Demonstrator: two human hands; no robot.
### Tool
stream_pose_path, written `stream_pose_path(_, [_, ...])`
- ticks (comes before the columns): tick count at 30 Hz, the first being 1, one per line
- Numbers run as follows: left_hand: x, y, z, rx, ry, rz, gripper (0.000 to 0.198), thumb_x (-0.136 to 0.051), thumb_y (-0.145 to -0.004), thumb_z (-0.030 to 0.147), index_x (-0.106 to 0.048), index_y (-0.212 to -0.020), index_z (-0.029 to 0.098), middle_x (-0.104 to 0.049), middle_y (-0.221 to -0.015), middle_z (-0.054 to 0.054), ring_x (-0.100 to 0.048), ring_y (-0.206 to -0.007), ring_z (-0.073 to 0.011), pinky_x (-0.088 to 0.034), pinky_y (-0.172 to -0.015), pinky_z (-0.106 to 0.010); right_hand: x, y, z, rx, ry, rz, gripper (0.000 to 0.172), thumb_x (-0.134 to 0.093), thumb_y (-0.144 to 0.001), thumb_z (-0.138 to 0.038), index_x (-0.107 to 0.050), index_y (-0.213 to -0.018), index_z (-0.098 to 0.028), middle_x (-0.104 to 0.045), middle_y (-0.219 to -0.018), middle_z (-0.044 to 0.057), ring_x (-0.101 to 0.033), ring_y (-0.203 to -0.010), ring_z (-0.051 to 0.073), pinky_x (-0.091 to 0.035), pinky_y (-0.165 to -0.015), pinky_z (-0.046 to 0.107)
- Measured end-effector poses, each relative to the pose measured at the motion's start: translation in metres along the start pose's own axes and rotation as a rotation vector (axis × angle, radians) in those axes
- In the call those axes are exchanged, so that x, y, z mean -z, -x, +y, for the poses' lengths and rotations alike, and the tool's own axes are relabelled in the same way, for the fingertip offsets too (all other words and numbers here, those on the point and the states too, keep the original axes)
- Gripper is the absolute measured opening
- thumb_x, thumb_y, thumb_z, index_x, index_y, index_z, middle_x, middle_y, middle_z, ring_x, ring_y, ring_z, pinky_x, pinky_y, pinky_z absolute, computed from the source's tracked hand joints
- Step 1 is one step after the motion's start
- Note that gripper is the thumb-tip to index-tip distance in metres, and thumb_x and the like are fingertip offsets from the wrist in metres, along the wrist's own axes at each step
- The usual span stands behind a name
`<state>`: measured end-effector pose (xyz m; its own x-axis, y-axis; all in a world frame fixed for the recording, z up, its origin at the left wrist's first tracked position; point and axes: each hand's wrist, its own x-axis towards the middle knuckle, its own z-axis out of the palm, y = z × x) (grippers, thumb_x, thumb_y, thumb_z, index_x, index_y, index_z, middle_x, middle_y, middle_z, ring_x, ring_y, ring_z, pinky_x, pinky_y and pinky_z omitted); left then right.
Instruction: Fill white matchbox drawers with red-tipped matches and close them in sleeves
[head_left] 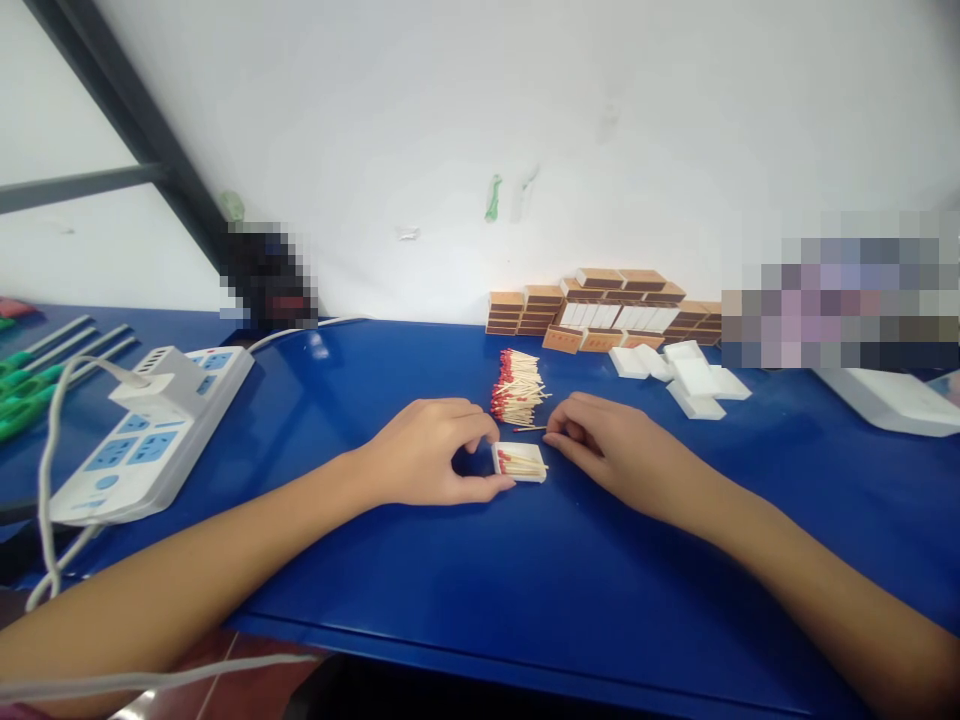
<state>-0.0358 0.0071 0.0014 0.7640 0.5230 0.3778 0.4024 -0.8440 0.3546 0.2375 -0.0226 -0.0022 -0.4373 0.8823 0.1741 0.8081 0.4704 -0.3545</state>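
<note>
A small white matchbox tray (529, 477) lies on the blue table with several red-tipped matches (519, 464) inside. My left hand (439, 450) grips the tray's left end between thumb and fingers. To the right of the tray, my right hand (600, 440) is closed, its fingertips pinching the plain end of a single match (530, 429), whose red head points left. Just beyond that match is a heap of loose matches (519, 385), their heads mostly to the left.
Stacked matchboxes (622, 290) stand against the wall. Empty white trays (691, 375) lie in a loose pile at the right. On the left are a power strip (157, 440) with a white cable and some green-handled tools (30, 385).
</note>
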Motion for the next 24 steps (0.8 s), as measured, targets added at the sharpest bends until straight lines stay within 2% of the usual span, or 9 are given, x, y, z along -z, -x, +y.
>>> stream_pose_path(3, [0.000, 0.000, 0.000, 0.000, -0.001, -0.006, 0.034, -0.074, -0.088, 0.050, -0.072, -0.097, 0.017, -0.065, -0.079, 0.001, -0.060, -0.072, -0.0144, -0.046, -0.065, -0.029, -0.001, 0.000, -0.002, -0.010, 0.003, 0.001, 0.016, -0.054, -0.103, -0.030, -0.060, -0.090, -0.023, -0.064, -0.085, 0.003, -0.057, -0.069, 0.017, -0.042, -0.061, 0.031])
stream_pose_path(7, [0.000, 0.000, 0.000, 0.000, 0.007, -0.008, 0.034, -0.074, -0.088, 0.050, -0.072, -0.098, 0.017, -0.066, -0.080, 0.000, -0.060, -0.073, -0.0144, -0.046, -0.065, -0.028, -0.001, -0.002, -0.003, -0.035, -0.007, 0.020, 0.011, -0.058, -0.102, -0.033, -0.061, -0.099, -0.023, -0.064, -0.085, 0.002, -0.056, -0.067, 0.017, -0.042, -0.061, 0.030])
stream_pose_path(13, [0.000, 0.000, 0.001, 0.008, 0.002, -0.011, 0.034, -0.074, -0.089, 0.050, -0.072, -0.098, 0.017, -0.066, -0.080, 0.001, -0.060, -0.073, -0.0141, -0.046, -0.065, -0.028, -0.001, -0.002, 0.001, -0.025, 0.001, -0.024, 0.020, -0.054, -0.104, -0.033, -0.058, -0.088, -0.023, -0.065, -0.084, 0.002, -0.057, -0.068, 0.017, -0.041, -0.062, 0.030])
stream_pose_path(20, [0.000, 0.000, -0.001, -0.003, -0.001, 0.006, 0.033, -0.074, -0.088, 0.050, -0.072, -0.097, 0.018, -0.067, -0.079, 0.000, -0.061, -0.070, -0.0144, -0.044, -0.063, -0.028, 0.011, 0.003, -0.007, -0.021, -0.113, 0.019, 0.021, -0.051, -0.106, -0.038, -0.059, -0.092, -0.024, -0.068, -0.087, 0.003, -0.060, -0.070, 0.017, -0.044, -0.063, 0.030])
stream_pose_path(24, [0.000, -0.001, 0.000, -0.008, -0.013, 0.004, 0.032, -0.075, -0.088, 0.049, -0.070, -0.093, 0.018, -0.067, -0.078, 0.000, -0.062, -0.071, -0.0144, -0.045, -0.062, -0.028, 0.014, 0.007, -0.018, 0.050, -0.158, -0.060, 0.021, -0.052, -0.106, -0.039, -0.059, -0.093, -0.024, -0.067, -0.084, 0.002, -0.059, -0.069, 0.016, -0.044, -0.062, 0.030])
